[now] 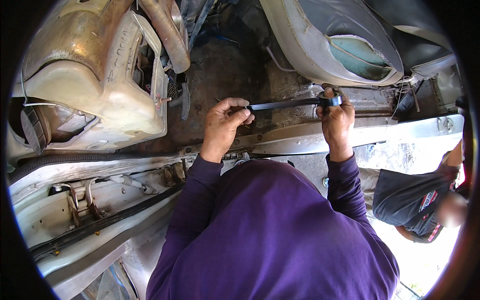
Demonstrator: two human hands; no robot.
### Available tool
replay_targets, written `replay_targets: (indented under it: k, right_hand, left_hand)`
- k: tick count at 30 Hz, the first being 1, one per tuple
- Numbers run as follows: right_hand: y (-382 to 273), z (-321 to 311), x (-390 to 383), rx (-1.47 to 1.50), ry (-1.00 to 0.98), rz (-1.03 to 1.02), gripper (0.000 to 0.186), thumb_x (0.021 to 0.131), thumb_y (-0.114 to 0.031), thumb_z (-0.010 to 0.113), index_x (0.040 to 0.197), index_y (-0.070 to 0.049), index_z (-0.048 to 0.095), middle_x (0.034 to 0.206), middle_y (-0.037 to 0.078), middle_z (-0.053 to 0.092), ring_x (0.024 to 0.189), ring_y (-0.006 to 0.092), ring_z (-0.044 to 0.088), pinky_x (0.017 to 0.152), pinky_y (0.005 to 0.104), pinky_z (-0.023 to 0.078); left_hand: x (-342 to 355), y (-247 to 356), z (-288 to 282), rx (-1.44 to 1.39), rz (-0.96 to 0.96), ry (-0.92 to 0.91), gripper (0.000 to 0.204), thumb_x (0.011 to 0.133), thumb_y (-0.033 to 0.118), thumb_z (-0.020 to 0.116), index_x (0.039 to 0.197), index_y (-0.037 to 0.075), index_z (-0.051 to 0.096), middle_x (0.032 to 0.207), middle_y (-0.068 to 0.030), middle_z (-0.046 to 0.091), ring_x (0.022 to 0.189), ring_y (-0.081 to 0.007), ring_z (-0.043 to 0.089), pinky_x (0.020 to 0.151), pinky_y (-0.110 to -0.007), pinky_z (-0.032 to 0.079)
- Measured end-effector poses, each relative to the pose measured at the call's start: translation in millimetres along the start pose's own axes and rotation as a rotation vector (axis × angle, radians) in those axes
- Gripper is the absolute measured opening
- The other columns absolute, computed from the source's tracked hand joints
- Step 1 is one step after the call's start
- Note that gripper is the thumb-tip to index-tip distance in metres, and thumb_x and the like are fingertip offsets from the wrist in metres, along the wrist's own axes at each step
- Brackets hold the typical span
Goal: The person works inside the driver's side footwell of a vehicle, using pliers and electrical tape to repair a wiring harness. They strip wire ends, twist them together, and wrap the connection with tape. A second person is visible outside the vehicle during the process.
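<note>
My left hand (224, 127) pinches the free end of a black tape strip (282, 105) between thumb and fingers, near the middle of the view. The strip stretches taut and nearly level to a black tape roll (331, 99), which my right hand (336, 125) grips with a finger through or behind it. Both forearms, in purple sleeves, come up from below. Behind the strip lie a stained, rusty vehicle floor (215, 70) and a metal door sill (285, 140).
A worn dashboard housing (90, 105) fills the left. A torn grey seat (310, 50) stands at the upper right. A door frame with hinges and black seal (105, 225) runs along the lower left. Another person in a dark shirt (400, 200) is outside at the right.
</note>
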State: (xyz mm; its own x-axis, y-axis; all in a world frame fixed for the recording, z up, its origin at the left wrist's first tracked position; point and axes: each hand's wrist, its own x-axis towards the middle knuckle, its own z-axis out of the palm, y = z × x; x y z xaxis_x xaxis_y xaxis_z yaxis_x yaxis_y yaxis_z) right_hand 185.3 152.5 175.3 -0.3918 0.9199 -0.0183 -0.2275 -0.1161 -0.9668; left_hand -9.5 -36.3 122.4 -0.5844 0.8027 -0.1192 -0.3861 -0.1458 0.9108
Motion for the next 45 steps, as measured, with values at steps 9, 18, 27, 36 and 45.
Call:
replay_targets:
  k: [9, 18, 27, 36, 45]
  right_hand:
    - [2.4, 10.6, -2.6, -0.055, -0.033, 0.048, 0.037, 0.097, -0.025, 0.073, 0.120, 0.003, 0.065, 0.098, 0.005, 0.065, 0.070, 0.0106, 0.055, 0.058, 0.0238, 0.047]
    - [3.0, 26.4, -7.5, -0.077, -0.064, 0.009, 0.033, 0.099, -0.023, 0.069, 0.119, 0.004, 0.066, 0.090, 0.006, 0.065, 0.061, 0.0107, 0.055, 0.056, 0.0244, 0.044]
    - [7.8, 31.6, -10.2, -0.111, -0.109, 0.084, 0.034, 0.099, -0.026, 0.071, 0.116, 0.002, 0.065, 0.085, 0.002, 0.060, 0.064, 0.0102, 0.053, 0.057, 0.0231, 0.043]
    - [10.3, 38.1, -12.4, -0.128, -0.137, 0.108, 0.036, 0.099, -0.028, 0.071, 0.117, 0.003, 0.067, 0.084, 0.004, 0.063, 0.062, 0.0107, 0.055, 0.056, 0.0243, 0.043]
    - [15.8, 44.0, -15.8, -0.155, -0.164, 0.088, 0.036, 0.099, -0.028, 0.071, 0.115, 0.003, 0.068, 0.081, 0.004, 0.062, 0.061, 0.0102, 0.055, 0.055, 0.0242, 0.042]
  left_hand:
    - [-1.1, 3.2, 4.8, 0.006, 0.010, 0.018, 0.021, 0.092, -0.001, 0.070, 0.113, -0.001, 0.068, 0.097, -0.0104, 0.072, 0.087, -0.0189, 0.072, 0.082, -0.032, 0.061]
    - [-3.1, 6.5, 7.3, 0.022, 0.002, -0.001, 0.024, 0.091, -0.001, 0.072, 0.115, -0.003, 0.068, 0.096, -0.0111, 0.072, 0.086, -0.0184, 0.072, 0.082, -0.031, 0.061]
    - [-2.4, 3.3, 10.7, 0.045, 0.025, -0.022, 0.024, 0.091, -0.003, 0.071, 0.115, -0.003, 0.069, 0.097, -0.0114, 0.073, 0.086, -0.0181, 0.072, 0.081, -0.031, 0.061]
    - [-1.8, 1.2, 13.9, 0.068, 0.035, -0.044, 0.027, 0.091, -0.003, 0.070, 0.117, -0.003, 0.068, 0.099, -0.0121, 0.072, 0.087, -0.0188, 0.072, 0.082, -0.032, 0.061]
    - [-1.1, -2.7, 16.5, 0.012, 0.054, -0.052, 0.025, 0.092, -0.002, 0.070, 0.117, -0.002, 0.067, 0.101, -0.0108, 0.070, 0.087, -0.0190, 0.072, 0.081, -0.032, 0.061]
